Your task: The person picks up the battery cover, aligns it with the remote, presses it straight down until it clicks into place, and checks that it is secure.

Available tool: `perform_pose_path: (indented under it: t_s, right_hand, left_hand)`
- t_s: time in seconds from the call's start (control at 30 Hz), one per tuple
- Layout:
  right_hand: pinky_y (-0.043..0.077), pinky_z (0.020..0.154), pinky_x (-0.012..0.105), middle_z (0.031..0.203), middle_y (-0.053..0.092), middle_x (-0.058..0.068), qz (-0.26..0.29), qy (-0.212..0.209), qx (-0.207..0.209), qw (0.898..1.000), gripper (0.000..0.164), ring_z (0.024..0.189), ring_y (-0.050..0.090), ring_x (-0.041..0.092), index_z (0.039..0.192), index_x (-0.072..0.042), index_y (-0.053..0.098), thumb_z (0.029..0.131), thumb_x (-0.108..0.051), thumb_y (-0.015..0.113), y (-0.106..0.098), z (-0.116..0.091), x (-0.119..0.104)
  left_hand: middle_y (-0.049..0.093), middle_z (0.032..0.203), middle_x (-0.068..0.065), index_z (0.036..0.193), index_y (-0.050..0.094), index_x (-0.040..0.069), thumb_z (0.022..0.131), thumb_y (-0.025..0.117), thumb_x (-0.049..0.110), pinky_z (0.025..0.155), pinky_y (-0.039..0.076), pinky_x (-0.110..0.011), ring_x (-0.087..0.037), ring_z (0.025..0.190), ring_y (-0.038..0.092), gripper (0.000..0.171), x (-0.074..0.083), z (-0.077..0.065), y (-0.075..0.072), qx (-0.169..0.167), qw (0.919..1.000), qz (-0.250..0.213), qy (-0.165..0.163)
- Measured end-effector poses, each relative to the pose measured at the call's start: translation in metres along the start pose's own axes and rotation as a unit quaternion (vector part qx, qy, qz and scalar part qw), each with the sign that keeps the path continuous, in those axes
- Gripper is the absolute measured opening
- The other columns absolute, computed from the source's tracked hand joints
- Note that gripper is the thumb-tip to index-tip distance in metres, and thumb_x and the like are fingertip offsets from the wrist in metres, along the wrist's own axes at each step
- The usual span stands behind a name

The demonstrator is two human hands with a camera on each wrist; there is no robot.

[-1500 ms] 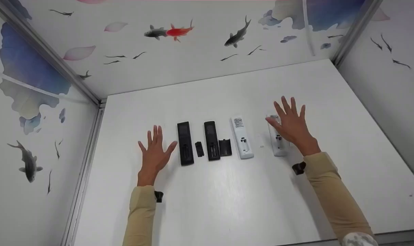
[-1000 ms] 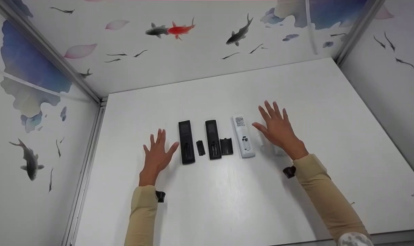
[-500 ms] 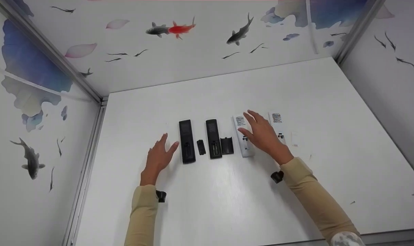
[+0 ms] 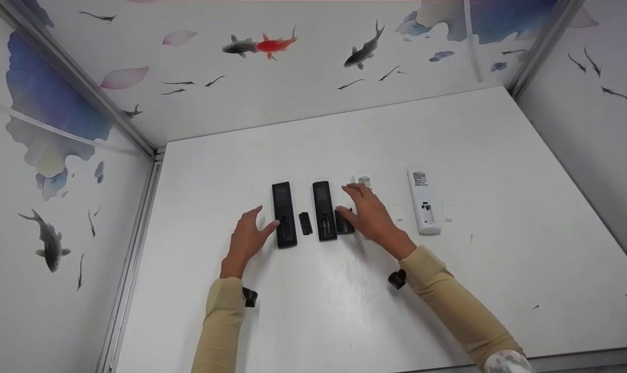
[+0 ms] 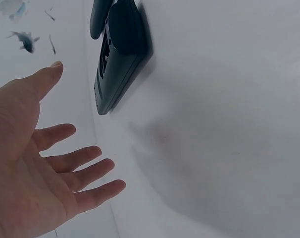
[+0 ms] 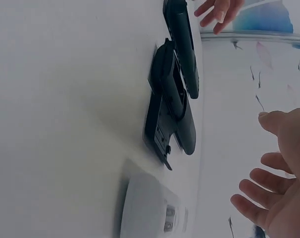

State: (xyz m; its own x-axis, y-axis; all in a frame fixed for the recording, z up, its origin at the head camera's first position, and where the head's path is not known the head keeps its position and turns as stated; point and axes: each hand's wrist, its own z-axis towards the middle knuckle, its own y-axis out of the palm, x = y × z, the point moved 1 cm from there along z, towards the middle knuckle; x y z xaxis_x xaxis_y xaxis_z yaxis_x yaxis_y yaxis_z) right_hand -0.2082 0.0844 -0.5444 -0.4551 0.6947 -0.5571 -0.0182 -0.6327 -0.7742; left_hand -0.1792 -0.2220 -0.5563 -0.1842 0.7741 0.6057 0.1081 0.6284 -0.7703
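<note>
Two black remote controls lie back up on the white table, the left one (image 4: 283, 199) and the right one (image 4: 322, 202), each with its battery compartment uncovered. Relaxed and slightly bent, my left hand (image 4: 246, 238) hovers at the left remote, its thumb overlapping the remote's edge in the head view; the left wrist view shows a gap between them. My right hand (image 4: 374, 220) is held above a white remote (image 4: 364, 179), hiding most of it. Its thumb is over the larger black battery cover (image 4: 346, 227). A smaller black cover (image 4: 305, 224) lies between the black remotes. Both hands hold nothing.
Farther right lies a second white remote (image 4: 421, 199) with an uncovered compartment. Pale, hard-to-see covers (image 4: 447, 211) lie beside the white remotes. Printed panels with fish (image 4: 365, 52) enclose the table (image 4: 313, 311) at the back and sides.
My right hand has swept left from the far white remote, across the nearer one, toward the black cover, its fingers bending. My left hand has shifted slightly right, its fingers drawing closer together.
</note>
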Motion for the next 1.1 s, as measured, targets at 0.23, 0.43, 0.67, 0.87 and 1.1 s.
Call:
perform_pose_path:
  t_s: [0.23, 0.43, 0.67, 0.87, 1.1]
  right_hand:
    - [0.055, 0.090, 0.045, 0.128, 0.058, 0.023, 0.134, 0.042, -0.006, 0.990, 0.047, 0.111, 0.063, 0.036, 0.135, 0.001, 0.057, 0.096, -0.023, 0.069, 0.022, 0.003, -0.009]
    - [0.056, 0.090, 0.044, 0.124, 0.059, 0.026, 0.197, 0.074, -0.009, 0.978, 0.046, 0.113, 0.063, 0.037, 0.134, 0.003, 0.058, 0.095, -0.019, 0.070, 0.038, 0.006, -0.016]
    - [0.056, 0.088, 0.042, 0.117, 0.064, 0.019, 0.230, 0.101, -0.011, 0.968, 0.044, 0.108, 0.063, 0.031, 0.129, 0.004, 0.061, 0.092, -0.016, 0.074, 0.051, 0.011, -0.025]
    - [0.056, 0.086, 0.042, 0.112, 0.066, 0.019, 0.234, 0.113, -0.018, 0.966, 0.044, 0.099, 0.066, 0.030, 0.127, 0.004, 0.062, 0.090, -0.016, 0.075, 0.059, 0.015, -0.031]
    - [0.055, 0.083, 0.038, 0.120, 0.068, 0.018, 0.270, 0.170, -0.057, 0.946, 0.047, 0.098, 0.066, 0.025, 0.130, -0.002, 0.063, 0.091, -0.024, 0.075, 0.067, 0.021, -0.034]
  left_hand:
    - [0.042, 0.153, -0.024, 0.153, 0.037, 0.005, 0.096, 0.066, 0.044, 0.115, 0.037, -0.054, -0.039, 0.142, 0.042, 0.075, 0.001, 0.005, 0.006, 0.010, 0.9991, -0.040, -0.009]
    - [0.046, 0.148, -0.024, 0.152, 0.039, 0.005, 0.095, 0.068, 0.041, 0.110, 0.043, -0.051, -0.038, 0.137, 0.048, 0.073, 0.004, 0.012, 0.012, 0.019, 0.9968, -0.077, 0.001]
    - [0.052, 0.145, -0.023, 0.148, 0.045, 0.005, 0.095, 0.068, 0.036, 0.103, 0.049, -0.048, -0.036, 0.130, 0.055, 0.065, 0.002, 0.021, 0.017, 0.034, 0.9863, -0.159, -0.027]
    - [0.055, 0.141, -0.021, 0.147, 0.047, 0.006, 0.095, 0.068, 0.037, 0.100, 0.051, -0.046, -0.033, 0.124, 0.060, 0.064, 0.004, 0.027, 0.021, 0.038, 0.9775, -0.201, -0.052]
    - [0.057, 0.139, -0.020, 0.145, 0.048, 0.007, 0.097, 0.065, 0.034, 0.094, 0.054, -0.041, -0.031, 0.118, 0.062, 0.058, 0.006, 0.038, 0.026, 0.043, 0.9747, -0.205, -0.079]
